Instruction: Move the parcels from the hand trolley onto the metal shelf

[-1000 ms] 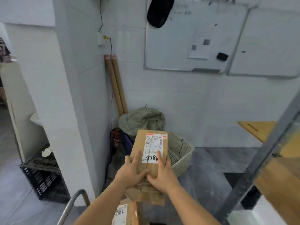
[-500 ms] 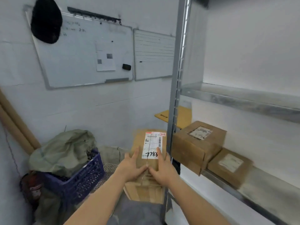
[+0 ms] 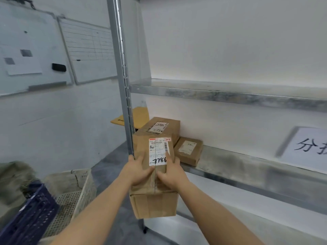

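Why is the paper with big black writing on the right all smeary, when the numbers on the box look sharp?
Head view: the paper sign at the right edge is smeared, probably by motion blur; the label on the held parcel reads crisply as 7786; the gridded whiteboard on the left is soft too.

A single wide-angle view from the person's head faces forward and slightly downward, close above the parcel (image 3: 154, 203) at lower centre; the metal shelf (image 3: 230, 96) fills the right of the frame, near, and whiteboards (image 3: 88, 50) sit farther off, upper left
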{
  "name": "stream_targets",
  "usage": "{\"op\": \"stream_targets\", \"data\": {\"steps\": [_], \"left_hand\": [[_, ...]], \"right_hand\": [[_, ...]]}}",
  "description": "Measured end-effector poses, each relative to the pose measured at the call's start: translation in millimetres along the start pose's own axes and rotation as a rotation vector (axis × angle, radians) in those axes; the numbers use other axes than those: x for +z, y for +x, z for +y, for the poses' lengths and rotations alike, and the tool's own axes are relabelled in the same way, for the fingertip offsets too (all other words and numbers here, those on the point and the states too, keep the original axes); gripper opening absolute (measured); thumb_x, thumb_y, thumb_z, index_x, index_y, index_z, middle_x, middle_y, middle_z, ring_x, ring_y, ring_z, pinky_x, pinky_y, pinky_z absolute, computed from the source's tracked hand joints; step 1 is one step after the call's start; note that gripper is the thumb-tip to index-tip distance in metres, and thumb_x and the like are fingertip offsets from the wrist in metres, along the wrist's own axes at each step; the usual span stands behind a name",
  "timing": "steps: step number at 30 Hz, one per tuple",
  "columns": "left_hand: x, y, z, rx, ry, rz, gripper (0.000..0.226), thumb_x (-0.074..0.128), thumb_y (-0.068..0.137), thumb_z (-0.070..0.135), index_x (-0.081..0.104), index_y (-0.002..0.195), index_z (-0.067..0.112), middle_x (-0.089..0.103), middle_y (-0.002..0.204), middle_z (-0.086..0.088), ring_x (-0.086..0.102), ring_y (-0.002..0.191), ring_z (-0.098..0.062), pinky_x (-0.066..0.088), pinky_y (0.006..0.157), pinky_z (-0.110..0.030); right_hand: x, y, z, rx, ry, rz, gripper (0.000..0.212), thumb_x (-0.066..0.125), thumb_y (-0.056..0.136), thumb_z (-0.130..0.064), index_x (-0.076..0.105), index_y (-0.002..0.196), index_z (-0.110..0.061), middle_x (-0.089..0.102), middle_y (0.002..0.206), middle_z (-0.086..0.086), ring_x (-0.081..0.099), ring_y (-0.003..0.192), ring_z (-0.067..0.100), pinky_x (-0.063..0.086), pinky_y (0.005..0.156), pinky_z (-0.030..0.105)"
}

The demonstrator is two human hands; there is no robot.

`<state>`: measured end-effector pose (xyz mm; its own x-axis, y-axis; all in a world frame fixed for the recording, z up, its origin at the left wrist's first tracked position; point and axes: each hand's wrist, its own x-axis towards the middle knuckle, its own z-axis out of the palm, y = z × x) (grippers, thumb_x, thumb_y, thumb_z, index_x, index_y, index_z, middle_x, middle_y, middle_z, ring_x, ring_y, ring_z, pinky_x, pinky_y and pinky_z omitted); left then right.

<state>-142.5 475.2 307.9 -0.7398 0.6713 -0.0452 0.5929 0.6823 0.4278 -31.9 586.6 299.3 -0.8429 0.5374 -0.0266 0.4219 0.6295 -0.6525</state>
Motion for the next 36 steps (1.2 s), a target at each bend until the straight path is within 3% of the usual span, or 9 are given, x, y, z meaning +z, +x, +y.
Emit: {"op": "stream_targets", "data": {"steps": [11, 15, 22, 29, 36], "left_hand": [[19.1, 30.5, 106.3, 0.138, 0.067, -0.035, 0.077, 0.044, 0.089, 0.058, 0.015, 0.150, 0.022, 0.032, 0.147, -0.021, 0.040, 0.131, -0.034, 0.037, 0.105, -0.036], [33.0, 46.9, 150.0, 0.170, 0.020, -0.043, 0.076, 0.046, 0.089, 0.058, 0.014, 0.150, 0.027, 0.024, 0.149, -0.021, 0.031, 0.138, -0.035, 0.030, 0.110, -0.036], [66.1, 75.5, 218.9, 0.233, -0.031, -0.052, 0.078, 0.046, 0.090, 0.055, 0.008, 0.151, 0.024, 0.015, 0.153, -0.021, 0.034, 0.137, -0.033, 0.030, 0.112, -0.034], [97.1, 122.7, 247.4, 0.285, 0.002, -0.143, 0.078, 0.044, 0.090, 0.057, 0.006, 0.151, 0.026, 0.019, 0.153, -0.017, 0.036, 0.135, -0.033, 0.034, 0.110, -0.039], [111.6, 175.1, 249.5, 0.358, 0.043, -0.174, 0.073, 0.047, 0.090, 0.054, 0.015, 0.150, 0.025, 0.028, 0.145, -0.013, 0.043, 0.128, -0.034, 0.039, 0.105, -0.040]], "right_hand": [[-82.3, 0.7, 66.2, 0.067, 0.020, 0.108, 0.071, 0.051, 0.087, -0.042, 0.018, 0.148, -0.025, 0.030, 0.142, 0.014, 0.045, 0.124, 0.031, 0.036, 0.105, 0.033], [-120.2, -0.3, 95.7, 0.056, 0.010, 0.148, 0.074, 0.050, 0.089, -0.042, 0.011, 0.149, -0.023, 0.025, 0.143, 0.012, 0.042, 0.127, 0.028, 0.034, 0.106, 0.030], [-166.8, 8.5, 148.6, 0.128, -0.037, 0.239, 0.077, 0.049, 0.089, -0.041, 0.008, 0.150, -0.020, 0.021, 0.144, 0.010, 0.045, 0.123, 0.028, 0.039, 0.101, 0.033], [-180.0, 35.5, 187.0, 0.261, -0.004, 0.266, 0.076, 0.049, 0.090, -0.043, 0.008, 0.149, -0.018, 0.021, 0.143, 0.014, 0.043, 0.125, 0.031, 0.038, 0.104, 0.035], [-179.7, 76.1, 204.7, 0.363, -0.007, 0.280, 0.076, 0.048, 0.090, -0.047, 0.009, 0.149, -0.021, 0.019, 0.146, 0.012, 0.044, 0.125, 0.030, 0.039, 0.102, 0.037]]}}
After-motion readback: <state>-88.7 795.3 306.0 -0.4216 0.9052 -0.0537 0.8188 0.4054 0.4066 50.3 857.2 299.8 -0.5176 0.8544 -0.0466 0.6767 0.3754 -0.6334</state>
